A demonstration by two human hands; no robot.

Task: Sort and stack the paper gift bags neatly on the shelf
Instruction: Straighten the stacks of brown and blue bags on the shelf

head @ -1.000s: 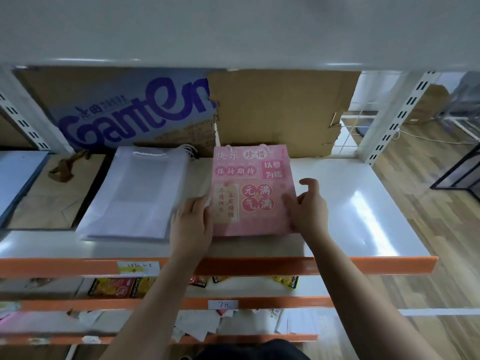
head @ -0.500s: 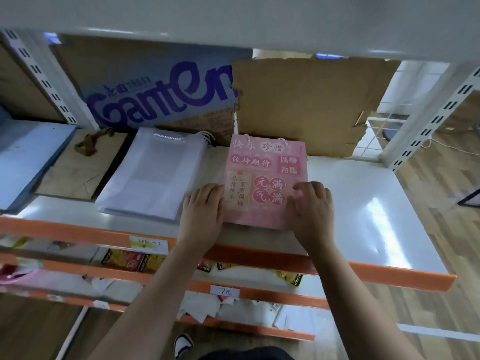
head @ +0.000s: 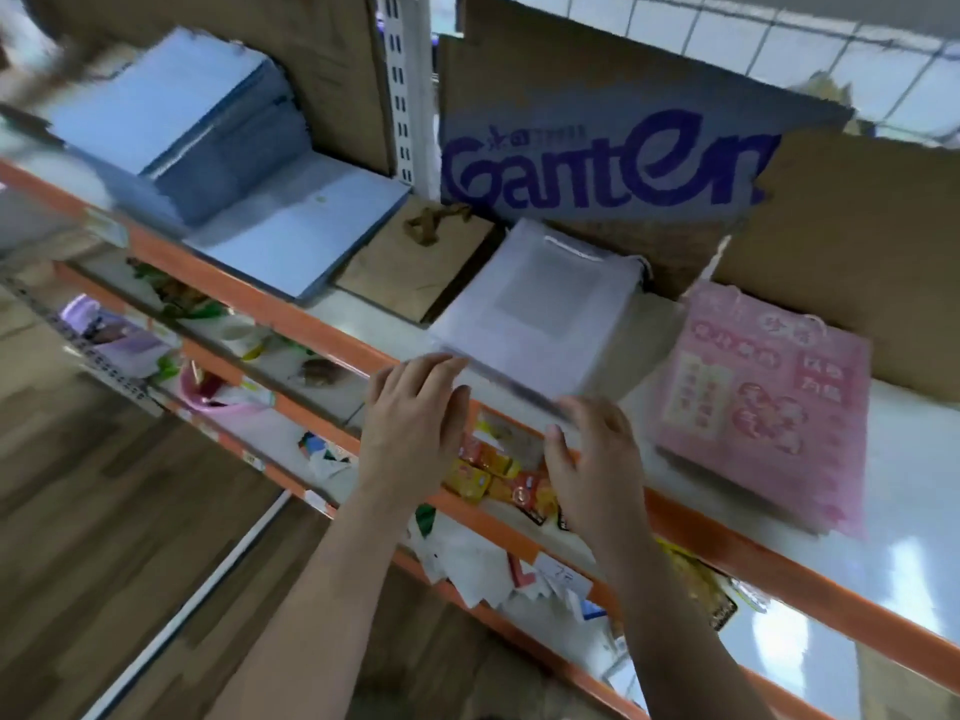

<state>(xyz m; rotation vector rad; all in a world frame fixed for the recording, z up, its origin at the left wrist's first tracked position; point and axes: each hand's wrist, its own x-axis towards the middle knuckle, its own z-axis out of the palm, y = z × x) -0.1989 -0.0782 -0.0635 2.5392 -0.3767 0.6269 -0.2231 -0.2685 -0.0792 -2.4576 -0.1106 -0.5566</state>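
A stack of white paper gift bags [head: 535, 309] lies flat on the white shelf [head: 904, 491] with its orange front rail. My left hand [head: 415, 413] touches the stack's near left corner with straight fingers. My right hand [head: 592, 454] touches its near right corner, fingers fairly straight. To the right lies a stack of pink gift bags [head: 758, 402] with printed characters, apart from both hands. A brown paper bag [head: 415, 267] with a twisted handle lies left of the white stack. The view is blurred by motion.
Blue folders [head: 296, 236] and a taller blue stack [head: 171, 111] lie further left. Cardboard panels, one printed "Ganten" [head: 597, 163], stand behind the bags. Lower orange-railed shelves [head: 498, 475] hold snack packets and paper scraps. Wooden floor [head: 104, 511] lies at the lower left.
Both hands have left the pink bags and moved left to the near edge of the white stack. The view has swung left and tilted.
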